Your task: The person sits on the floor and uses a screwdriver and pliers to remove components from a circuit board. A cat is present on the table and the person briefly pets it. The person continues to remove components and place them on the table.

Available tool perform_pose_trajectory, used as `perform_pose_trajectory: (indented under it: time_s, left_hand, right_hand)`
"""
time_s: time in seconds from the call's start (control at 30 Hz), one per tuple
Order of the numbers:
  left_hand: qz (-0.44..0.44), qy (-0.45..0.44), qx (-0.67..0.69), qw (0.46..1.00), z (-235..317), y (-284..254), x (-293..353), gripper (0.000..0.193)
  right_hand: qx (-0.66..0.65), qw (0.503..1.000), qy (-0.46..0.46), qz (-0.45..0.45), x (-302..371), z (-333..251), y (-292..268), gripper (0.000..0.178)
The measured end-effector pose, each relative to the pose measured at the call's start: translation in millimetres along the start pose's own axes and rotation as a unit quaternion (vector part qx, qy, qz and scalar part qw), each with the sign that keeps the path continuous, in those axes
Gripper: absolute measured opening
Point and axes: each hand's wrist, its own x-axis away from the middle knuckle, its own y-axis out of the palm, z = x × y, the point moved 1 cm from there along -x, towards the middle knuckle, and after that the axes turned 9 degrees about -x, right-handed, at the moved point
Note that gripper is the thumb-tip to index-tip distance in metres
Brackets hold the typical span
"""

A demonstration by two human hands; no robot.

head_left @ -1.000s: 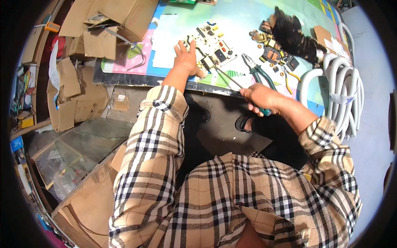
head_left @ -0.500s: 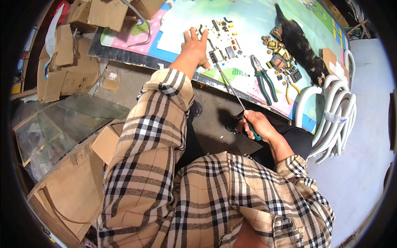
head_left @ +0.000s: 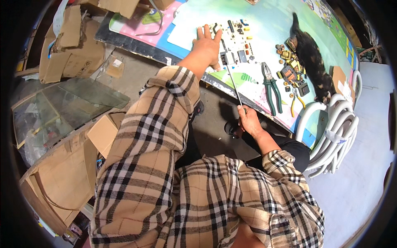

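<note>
My left hand (head_left: 204, 46) lies with fingers spread on the left part of a pale circuit board (head_left: 237, 41) dotted with small components. My right hand (head_left: 250, 120) is closed round the handle of a screwdriver (head_left: 234, 84), just off the table's near edge. Its long thin shaft slants up and left, the tip at the board's near edge; the handle is mostly hidden in the fingers. Right of the board lie dark-green-handled combination pliers (head_left: 271, 87) and small yellow-handled pliers (head_left: 296, 103). Beside them is a pile of removed coils and transformers (head_left: 291, 74).
A dark mottled cat (head_left: 311, 56) stretches along the table (head_left: 264, 37) beyond the pile. A coiled white hose (head_left: 339, 128) hangs at the right corner. Cardboard boxes (head_left: 72, 62) and glass panes (head_left: 68, 103) stand at the left. My legs are below the table's edge.
My right hand has moved left and closer to the table, bringing the screwdriver more upright. The left hand stays on the board. The whole view has shifted slightly.
</note>
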Motion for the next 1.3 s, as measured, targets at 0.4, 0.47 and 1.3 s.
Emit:
perform_pose_trajectory:
  time_s: [0.4,0.47,1.3]
  left_hand:
    - [-0.003,-0.003,0.032,0.999,-1,-5,8,0.143]
    - [0.000,-0.002,0.029,1.000,-2,-6,8,0.143]
    - [0.001,0.012,0.066,0.998,-10,-10,18,0.137]
  right_hand:
    - [0.231,0.933,-0.162,0.224,-4,15,29,0.040]
    - [0.238,0.929,-0.160,0.234,-7,18,31,0.038]
    - [-0.042,0.996,0.068,0.050,10,-49,41,0.047]
